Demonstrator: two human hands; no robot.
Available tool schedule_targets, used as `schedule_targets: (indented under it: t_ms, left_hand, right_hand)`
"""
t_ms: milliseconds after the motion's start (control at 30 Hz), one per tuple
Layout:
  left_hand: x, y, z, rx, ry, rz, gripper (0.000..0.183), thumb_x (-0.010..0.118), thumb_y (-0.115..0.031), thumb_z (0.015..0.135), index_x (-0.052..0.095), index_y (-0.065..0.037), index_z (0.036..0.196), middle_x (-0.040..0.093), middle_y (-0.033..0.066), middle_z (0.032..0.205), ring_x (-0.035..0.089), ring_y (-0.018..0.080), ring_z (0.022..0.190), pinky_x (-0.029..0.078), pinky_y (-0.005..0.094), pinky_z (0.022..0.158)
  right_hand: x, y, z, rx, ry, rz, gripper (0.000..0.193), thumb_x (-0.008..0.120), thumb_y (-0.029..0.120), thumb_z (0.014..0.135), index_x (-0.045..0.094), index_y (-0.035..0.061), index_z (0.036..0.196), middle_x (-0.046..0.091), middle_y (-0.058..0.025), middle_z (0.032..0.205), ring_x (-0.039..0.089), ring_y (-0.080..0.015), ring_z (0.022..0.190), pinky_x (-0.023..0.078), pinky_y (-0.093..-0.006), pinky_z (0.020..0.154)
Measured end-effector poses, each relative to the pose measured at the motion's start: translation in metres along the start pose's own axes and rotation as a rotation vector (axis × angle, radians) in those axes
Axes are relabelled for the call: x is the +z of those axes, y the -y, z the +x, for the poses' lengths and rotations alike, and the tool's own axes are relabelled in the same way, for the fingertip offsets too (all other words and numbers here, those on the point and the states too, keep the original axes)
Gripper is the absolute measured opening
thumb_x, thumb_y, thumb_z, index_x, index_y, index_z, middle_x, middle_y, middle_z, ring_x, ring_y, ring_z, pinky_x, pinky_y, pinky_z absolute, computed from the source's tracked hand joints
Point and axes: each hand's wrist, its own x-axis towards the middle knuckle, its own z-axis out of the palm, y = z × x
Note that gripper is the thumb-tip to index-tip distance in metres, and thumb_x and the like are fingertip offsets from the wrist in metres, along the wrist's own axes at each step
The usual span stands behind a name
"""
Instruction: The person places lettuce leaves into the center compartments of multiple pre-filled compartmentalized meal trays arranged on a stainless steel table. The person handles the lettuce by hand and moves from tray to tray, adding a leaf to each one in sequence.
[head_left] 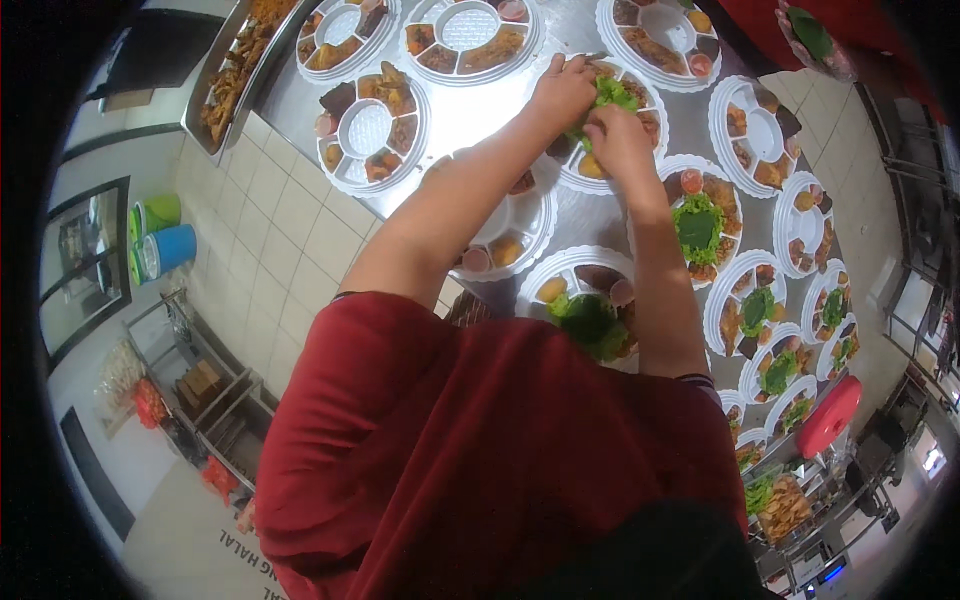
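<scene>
Both my hands are over a white divided plate [655,105] at the top middle of the head view. Green lettuce [615,93] lies at its centre, between my hands. My left hand [565,92] is bent round the lettuce's left edge, its inner fingers partly hidden. My right hand [618,142], fingers curled, pinches the lettuce's near side. Fried food and other portions fill the compartments around. To the right, another plate holds lettuce with a dark green leaf piece [698,228] on top. Nearer my body, a plate with a similar leaf [588,318] is partly covered by my shirt.
Several filled white plates stand on the steel table [470,112], some with bare round centres [365,128]. A metal tray of fried food [232,85] is at upper left. A person's gloved hand [812,45] holds a green leaf at upper right. A red lid-like object [830,415] lies right.
</scene>
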Motion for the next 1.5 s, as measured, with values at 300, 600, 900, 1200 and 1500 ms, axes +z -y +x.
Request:
schedule_targets:
  t_ms: [300,600,900,1200,1500]
  left_hand:
    - [-0.004,0.0,0.002,0.068,-0.004,0.06,0.012,0.057,-0.013,0.069,0.068,-0.014,0.074,0.056,-0.0004,0.098,0.044,0.0191,0.101,0.033,0.0388,0.086]
    - [0.002,0.0,0.001,0.017,-0.005,0.032,0.014,0.056,-0.014,0.068,0.068,-0.015,0.075,0.054,0.0013,0.104,0.043,0.0192,0.103,0.033,0.0367,0.085]
    - [0.0,0.004,-0.004,0.045,0.0,0.019,0.016,0.055,-0.015,0.07,0.068,-0.016,0.079,0.053,0.0002,0.108,0.041,0.0185,0.109,0.032,0.0372,0.086]
    - [-0.005,-0.002,-0.006,-0.068,0.047,-0.015,0.014,0.055,-0.014,0.07,0.067,-0.01,0.076,0.056,0.0021,0.102,0.045,0.0194,0.098,0.031,0.0394,0.082]
    - [0.0,-0.008,-0.011,-0.061,0.007,-0.043,0.012,0.055,-0.012,0.068,0.067,-0.009,0.072,0.063,0.0041,0.078,0.048,0.0201,0.1,0.034,0.0357,0.084]
  right_hand:
    - [0.008,-0.016,0.004,0.206,0.257,-0.133,0.016,0.066,0.018,0.069,0.063,0.0057,0.08,0.061,-0.0167,0.079,0.057,-0.033,0.085,0.045,-0.0417,0.075]
    - [0.001,-0.019,0.004,0.167,0.331,-0.021,0.01,0.054,0.012,0.076,0.06,0.0045,0.079,0.059,-0.0181,0.079,0.056,-0.0345,0.079,0.043,-0.0423,0.073]
    - [-0.009,-0.021,-0.011,0.053,0.376,-0.025,0.015,0.053,0.01,0.076,0.065,0.0046,0.083,0.061,-0.0184,0.08,0.058,-0.034,0.081,0.044,-0.038,0.075]
    - [-0.029,-0.012,0.009,0.155,0.085,0.075,0.016,0.058,0.005,0.073,0.066,0.0033,0.087,0.062,-0.018,0.081,0.061,-0.0297,0.076,0.047,-0.035,0.071]
    - [0.02,-0.021,0.01,0.169,-0.078,-0.269,0.025,0.047,0.004,0.074,0.064,0.0039,0.093,0.061,-0.0217,0.084,0.058,-0.0365,0.085,0.044,-0.0431,0.075]
